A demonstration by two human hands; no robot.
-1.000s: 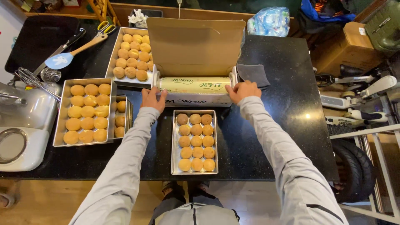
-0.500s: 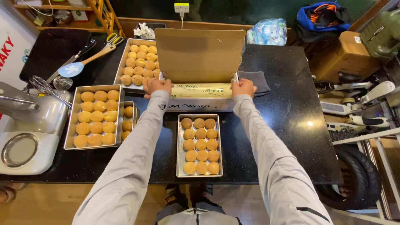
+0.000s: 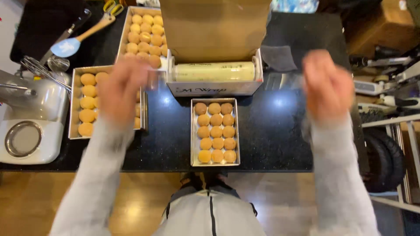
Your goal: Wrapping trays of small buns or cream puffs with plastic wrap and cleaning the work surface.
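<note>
Nearby, pastry trays [image 3: 215, 162] flank the wrap box [image 3: 214, 85].

A glossy black counter [image 3: 280, 144] fills the middle of the view and mirrors a bright overhead light. Warm wooden floor [image 3: 39, 201] runs beneath its near edge. At the right stands what may be a white metal rack [image 3: 393, 126], partly blurred.

black counter [image 3: 280, 131], cookie trays [image 3: 215, 132], wrap box [image 3: 214, 72]

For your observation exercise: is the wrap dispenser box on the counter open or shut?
Open. The cardboard box has its lid flap standing upright behind, and the pale roll of wrap lies exposed inside.
</note>
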